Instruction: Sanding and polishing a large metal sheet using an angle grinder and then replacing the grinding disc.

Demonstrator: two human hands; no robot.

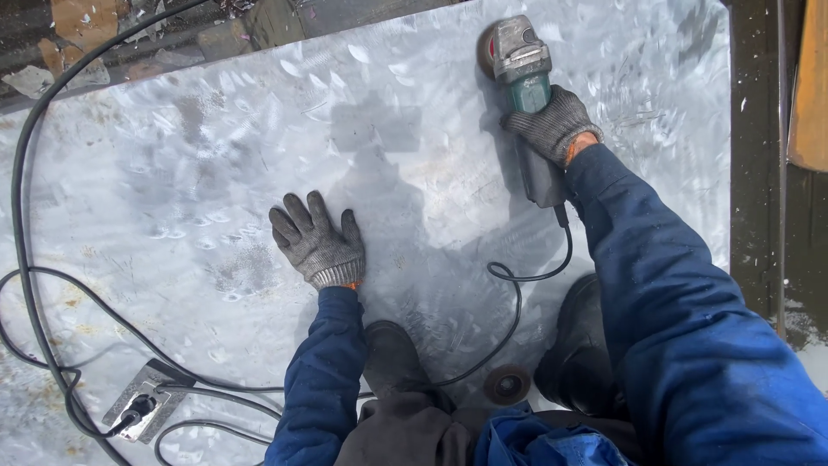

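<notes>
The right hand, in a grey glove, is wrapped tight around a green grinder, and the grinder's round front end rests on the far part of a big shiny metal sheet. The left hand, also gloved, lies flat and open on the sheet with its fingers spread, holding nothing. A black cord runs from the grinder back past two dark boots, a loose disc sits between them, and a plug box lies at the near left.
</notes>
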